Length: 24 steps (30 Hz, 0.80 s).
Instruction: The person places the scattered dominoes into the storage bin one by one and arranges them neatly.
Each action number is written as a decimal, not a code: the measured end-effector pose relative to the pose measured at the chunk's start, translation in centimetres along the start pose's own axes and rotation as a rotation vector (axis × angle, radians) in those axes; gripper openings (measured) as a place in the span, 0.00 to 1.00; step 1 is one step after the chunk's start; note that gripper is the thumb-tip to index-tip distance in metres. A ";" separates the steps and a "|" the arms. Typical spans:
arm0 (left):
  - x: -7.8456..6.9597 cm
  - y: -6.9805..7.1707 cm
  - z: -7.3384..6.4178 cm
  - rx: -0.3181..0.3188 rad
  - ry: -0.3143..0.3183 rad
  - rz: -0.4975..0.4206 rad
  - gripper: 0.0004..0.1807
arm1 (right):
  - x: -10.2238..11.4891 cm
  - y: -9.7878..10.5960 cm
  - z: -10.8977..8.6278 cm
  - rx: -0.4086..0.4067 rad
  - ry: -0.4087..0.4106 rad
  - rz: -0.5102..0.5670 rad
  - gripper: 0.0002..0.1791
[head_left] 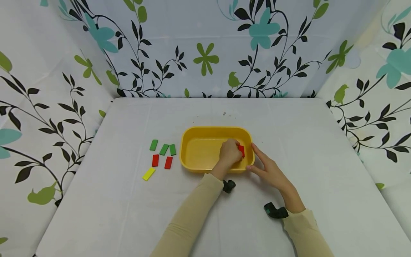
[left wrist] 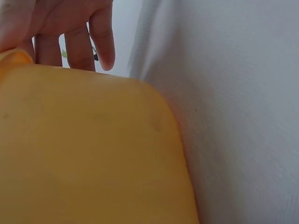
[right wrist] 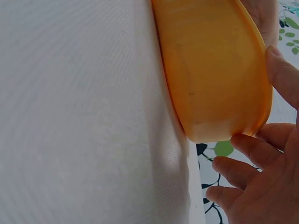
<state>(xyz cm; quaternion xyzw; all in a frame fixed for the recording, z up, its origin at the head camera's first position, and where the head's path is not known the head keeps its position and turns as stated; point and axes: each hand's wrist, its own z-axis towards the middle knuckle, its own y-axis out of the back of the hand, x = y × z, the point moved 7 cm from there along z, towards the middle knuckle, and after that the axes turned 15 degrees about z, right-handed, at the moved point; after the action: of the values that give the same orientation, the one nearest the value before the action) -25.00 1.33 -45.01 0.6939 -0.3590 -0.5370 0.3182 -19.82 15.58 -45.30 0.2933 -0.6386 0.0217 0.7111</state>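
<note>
Yellow tray is the landmark, long axis left-right. Red block is inside its right end, on the right side of the left hand, between those fingers and the tray's right end wall.

Key relation, my read: block's long axis runs roughly near-to-far, so about parallel to that end wall and across the tray's length. Gap on the wall side looks small.

Left hand: reaches in over the tray's near rim, fingers curled in tight, looks like a pinch on the red block. Fingertips are partly hidden. Can't tell if the block touches the tray floor.

Right hand: outside the tray's near right corner, thumb on the rim, index finger against the end, other fingers spread and loose. Touching the tray only, no block in it. It's close to the red block too, but with the wall between; left is the nearer hand.

Left of the tray, well apart from both hands: three green blocks, two loose red blocks, one yellow block. Left hand is nearer to those as well.
</note>
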 end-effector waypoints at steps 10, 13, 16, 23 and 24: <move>0.0 -0.5 0.0 0.029 -0.008 0.017 0.28 | 0.0 0.0 -0.1 0.002 0.002 0.011 0.46; 0.0 -0.5 0.0 0.037 -0.009 0.022 0.29 | 0.0 0.0 0.0 0.002 0.002 0.003 0.46; -0.1 -0.2 -0.2 0.011 -0.022 0.076 0.30 | 0.0 -0.1 0.0 -0.001 0.001 -0.004 0.46; -1.2 3.0 -2.0 -0.110 -0.138 0.196 0.30 | 0.1 0.0 0.0 -0.004 0.007 -0.004 0.46; -1.4 3.8 -2.5 -0.115 -0.160 0.182 0.29 | 0.1 0.1 0.0 -0.003 0.008 -0.002 0.46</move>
<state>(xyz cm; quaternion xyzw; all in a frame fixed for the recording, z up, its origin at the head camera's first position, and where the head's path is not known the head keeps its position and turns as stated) -23.35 0.59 -40.63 0.5939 -0.4133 -0.5794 0.3752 -19.81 15.60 -45.15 0.2927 -0.6356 0.0214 0.7140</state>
